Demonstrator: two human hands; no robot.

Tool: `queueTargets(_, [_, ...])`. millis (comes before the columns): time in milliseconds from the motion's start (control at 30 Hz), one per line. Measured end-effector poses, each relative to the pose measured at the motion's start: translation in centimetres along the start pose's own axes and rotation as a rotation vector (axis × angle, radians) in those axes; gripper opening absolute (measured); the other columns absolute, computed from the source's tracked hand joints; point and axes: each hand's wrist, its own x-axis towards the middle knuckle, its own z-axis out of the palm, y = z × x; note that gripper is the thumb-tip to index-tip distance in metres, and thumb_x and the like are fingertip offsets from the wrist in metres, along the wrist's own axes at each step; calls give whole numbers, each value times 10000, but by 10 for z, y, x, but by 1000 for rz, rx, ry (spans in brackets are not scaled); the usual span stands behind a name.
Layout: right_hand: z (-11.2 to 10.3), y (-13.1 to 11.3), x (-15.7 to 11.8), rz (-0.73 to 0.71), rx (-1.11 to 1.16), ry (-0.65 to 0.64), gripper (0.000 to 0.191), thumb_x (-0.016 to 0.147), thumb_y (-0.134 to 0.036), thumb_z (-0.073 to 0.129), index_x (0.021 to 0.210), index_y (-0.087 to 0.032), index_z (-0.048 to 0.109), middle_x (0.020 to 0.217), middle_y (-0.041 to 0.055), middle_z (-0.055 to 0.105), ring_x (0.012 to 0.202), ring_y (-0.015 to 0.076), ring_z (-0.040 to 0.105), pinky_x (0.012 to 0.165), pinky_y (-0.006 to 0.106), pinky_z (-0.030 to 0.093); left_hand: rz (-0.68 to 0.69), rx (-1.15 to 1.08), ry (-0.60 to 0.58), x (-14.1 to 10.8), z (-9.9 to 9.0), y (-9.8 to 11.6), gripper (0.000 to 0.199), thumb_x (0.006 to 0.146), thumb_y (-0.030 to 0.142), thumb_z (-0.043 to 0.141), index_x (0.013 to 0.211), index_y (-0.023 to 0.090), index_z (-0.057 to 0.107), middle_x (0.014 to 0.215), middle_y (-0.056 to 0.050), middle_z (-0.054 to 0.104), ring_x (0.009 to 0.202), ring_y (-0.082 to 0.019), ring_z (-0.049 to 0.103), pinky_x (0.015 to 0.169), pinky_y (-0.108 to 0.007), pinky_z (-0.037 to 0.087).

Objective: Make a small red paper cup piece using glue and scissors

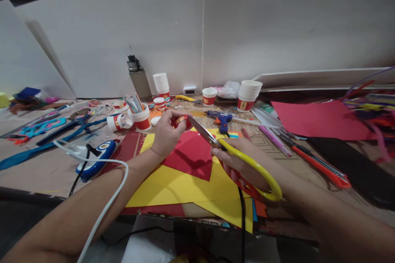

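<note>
My left hand (pixel 168 130) is closed on a small red piece with gold print (pixel 182 120), which looks cut from a paper cup. In my right hand (pixel 239 158) is a pair of scissors (pixel 256 162) with one yellow and one red handle. Their blades point up and left, with the tips right at the red piece; whether they are cutting into it I cannot tell. Below both hands lies a red paper sheet (pixel 197 160) on top of yellow paper (pixel 166 191).
A blue hot glue gun (pixel 224 121) lies behind my right hand. Pens stand in a paper cup (pixel 142 118) at left, near a power strip (pixel 98 160) with a white cable. Stacked cups (pixel 247 95), a utility knife (pixel 322 166) and red paper (pixel 314 119) are on the right.
</note>
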Motion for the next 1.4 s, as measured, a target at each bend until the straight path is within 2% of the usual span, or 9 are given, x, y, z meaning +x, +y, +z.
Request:
queueTargets(300, [3, 1, 3, 20, -14, 13, 237, 931, -405, 423, 848, -194, 493, 582, -38, 496, 414, 77, 501, 341, 161, 368, -14, -6, 16, 0, 2, 0, 92, 769, 143, 608, 859, 162, 614, 889, -48, 705, 814, -140, 665, 757, -283, 550])
queueTargets(500, [5, 3, 3, -13, -20, 39, 245, 928, -415, 425, 822, -201, 480, 566, -47, 489, 392, 70, 483, 328, 158, 349, -16, -15, 9, 0, 3, -2, 104, 765, 135, 611, 864, 161, 593, 961, -69, 704, 871, -157, 670, 777, -307, 554])
queueTargets(733, [6, 0, 1, 17, -5, 58, 231, 927, -391, 424, 794, -205, 456, 531, -63, 458, 355, 62, 446, 313, 159, 321, -23, -22, 8, -1, 2, -3, 106, 768, 151, 619, 867, 166, 584, 982, -75, 705, 909, -173, 670, 813, -329, 548])
queueTargets(1033, [4, -1, 1, -1, -35, 19, 240, 923, -421, 437, 815, -208, 458, 564, -52, 490, 396, 74, 501, 331, 160, 343, -18, -35, 9, -1, 3, -1, 106, 769, 147, 614, 863, 166, 570, 986, -85, 706, 901, -181, 677, 801, -345, 557])
queueTargets(1400, [3, -5, -1, -2, -41, 9, 231, 922, -411, 436, 827, -201, 460, 560, -50, 496, 389, 73, 497, 332, 166, 347, -65, -78, -13, -2, 3, -3, 109, 778, 179, 619, 875, 165, 573, 1025, -93, 701, 907, -185, 683, 794, -353, 578])
